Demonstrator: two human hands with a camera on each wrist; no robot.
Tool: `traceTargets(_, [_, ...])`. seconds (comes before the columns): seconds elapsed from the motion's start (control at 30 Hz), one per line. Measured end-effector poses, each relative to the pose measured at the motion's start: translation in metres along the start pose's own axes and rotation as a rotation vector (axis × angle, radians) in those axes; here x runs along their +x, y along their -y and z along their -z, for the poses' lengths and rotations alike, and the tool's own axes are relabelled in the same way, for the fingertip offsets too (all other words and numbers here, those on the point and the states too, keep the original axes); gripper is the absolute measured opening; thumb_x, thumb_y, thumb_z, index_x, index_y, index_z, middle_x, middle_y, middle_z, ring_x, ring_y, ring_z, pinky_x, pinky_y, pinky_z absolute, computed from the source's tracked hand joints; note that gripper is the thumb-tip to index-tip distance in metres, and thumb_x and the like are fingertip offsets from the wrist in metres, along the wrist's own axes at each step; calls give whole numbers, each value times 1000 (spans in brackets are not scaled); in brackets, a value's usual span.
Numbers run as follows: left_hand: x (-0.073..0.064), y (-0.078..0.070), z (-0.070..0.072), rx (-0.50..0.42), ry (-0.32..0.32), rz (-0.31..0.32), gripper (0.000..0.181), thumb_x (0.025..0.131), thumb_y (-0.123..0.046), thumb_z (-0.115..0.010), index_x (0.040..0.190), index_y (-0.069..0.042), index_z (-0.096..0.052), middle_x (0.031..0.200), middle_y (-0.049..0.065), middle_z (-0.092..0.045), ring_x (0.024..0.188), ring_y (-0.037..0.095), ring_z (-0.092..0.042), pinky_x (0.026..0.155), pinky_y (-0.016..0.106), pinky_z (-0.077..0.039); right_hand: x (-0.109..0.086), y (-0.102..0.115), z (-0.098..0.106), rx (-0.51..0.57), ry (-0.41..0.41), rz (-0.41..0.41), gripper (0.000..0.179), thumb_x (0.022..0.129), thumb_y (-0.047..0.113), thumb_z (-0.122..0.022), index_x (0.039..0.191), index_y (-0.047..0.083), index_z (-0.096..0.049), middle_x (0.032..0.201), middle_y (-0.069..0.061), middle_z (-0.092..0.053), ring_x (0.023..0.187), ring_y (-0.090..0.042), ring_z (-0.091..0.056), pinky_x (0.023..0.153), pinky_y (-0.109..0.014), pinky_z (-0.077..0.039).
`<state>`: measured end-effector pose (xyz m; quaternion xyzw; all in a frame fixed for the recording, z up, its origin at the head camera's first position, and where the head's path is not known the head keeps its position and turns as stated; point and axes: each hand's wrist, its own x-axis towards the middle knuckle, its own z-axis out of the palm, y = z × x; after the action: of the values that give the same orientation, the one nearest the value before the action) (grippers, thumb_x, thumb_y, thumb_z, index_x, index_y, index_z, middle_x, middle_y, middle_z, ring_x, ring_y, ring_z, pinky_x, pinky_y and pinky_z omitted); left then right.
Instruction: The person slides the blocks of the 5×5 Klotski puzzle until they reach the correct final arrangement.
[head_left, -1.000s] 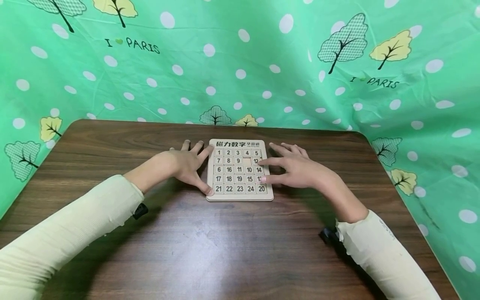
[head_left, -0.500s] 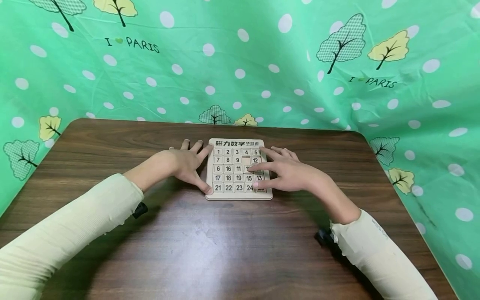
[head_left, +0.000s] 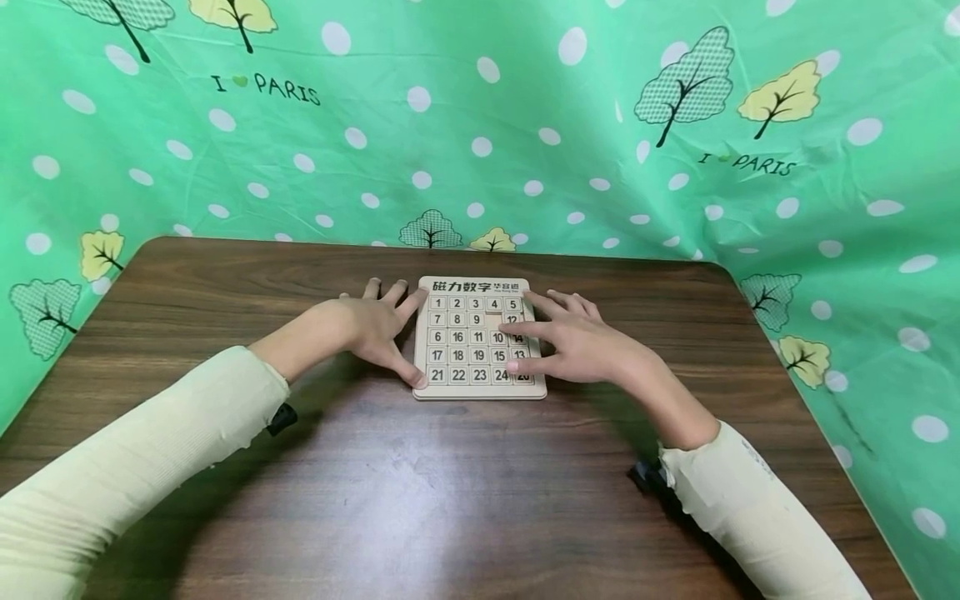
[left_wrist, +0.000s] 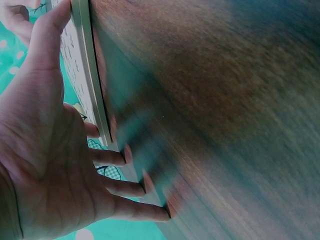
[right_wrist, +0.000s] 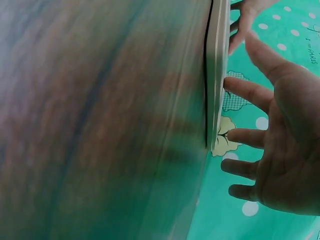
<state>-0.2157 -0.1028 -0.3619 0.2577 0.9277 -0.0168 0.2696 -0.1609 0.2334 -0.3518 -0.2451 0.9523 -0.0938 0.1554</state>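
Observation:
A pale number sliding puzzle (head_left: 480, 395) lies flat on the table, with one empty cell between tile 9 (head_left: 476, 320) and tile 12 (head_left: 512, 318). My left hand (head_left: 367, 327) is spread along its left side, thumb at the near corner and index finger by the far corner. In the left wrist view the other fingertips (left_wrist: 167, 215) reach the tabletop. My right hand (head_left: 581, 342) hovers over the puzzle's right side, its index fingertip at the upper edge of tile 10 (head_left: 497, 338). Its thumb overlaps the bottom rows, partly covering tile 20 (head_left: 523, 377).
The dark wood-grain table (head_left: 405, 500) ends at a green dotted cloth (head_left: 480, 100) hanging behind it and at the sides. Both forearms wear pale sleeves (head_left: 150, 458), with a black device (head_left: 648, 477) under the right wrist.
My right hand has moved left over the puzzle, its index finger from tile 12 to tile 10, then slightly up toward the empty cell. My left hand stays in place.

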Motion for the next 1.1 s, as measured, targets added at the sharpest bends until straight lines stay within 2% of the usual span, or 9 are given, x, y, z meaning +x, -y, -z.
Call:
traceTargets(0.13, [0,0,0,3,2,-1,153,80,-96,-75,183,-20,9,190,26,-2,172,63,-3,124,91,-27,-1,-3,2,2,19,-34,69,104,70,-69,166,42,-58,191,-14,-18,174,-55,-15,134,-84,-10])
traceTargets(0.33, [0,-1,1,7,1,-3,153,80,-96,-75,183,-20,9,190,26,-2,172,63,-3,125,91,-27,-3,-2,2,23,25,8,66,105,66,-71,165,42,-59,191,-16,-18,174,-55,-15,134,-83,-11])
traceTargets(0.47, [-1,-1,1,9,2,-2,152,80,-95,-74,183,-20,9,190,26,-2,172,63,-4,124,92,-27,-3,1,2,-4,37,13,64,104,66,-72,163,43,-61,190,-16,-19,174,-56,-14,133,-85,-11])
traceTargets(0.7, [-2,-1,0,7,1,-7,151,82,-95,-74,183,-19,9,190,26,-2,172,63,-4,124,92,-27,5,-2,-1,-40,34,-16,66,106,68,-67,167,46,-53,192,-15,-14,174,-57,-13,133,-85,-9])
traceTargets(0.93, [-2,0,0,1,2,-5,151,81,-95,-74,183,-20,9,190,26,-1,172,63,-4,124,92,-27,11,-5,-2,-18,45,-32,70,107,68,-66,171,47,-47,192,-14,-10,174,-57,-11,135,-84,-7])
traceTargets(1.1, [-1,-1,0,3,2,-7,152,81,-96,-73,183,-20,9,190,26,-1,172,63,-4,124,92,-27,3,-8,-1,22,21,-24,67,107,67,-66,169,45,-52,191,-15,-15,174,-56,-13,134,-83,-8])
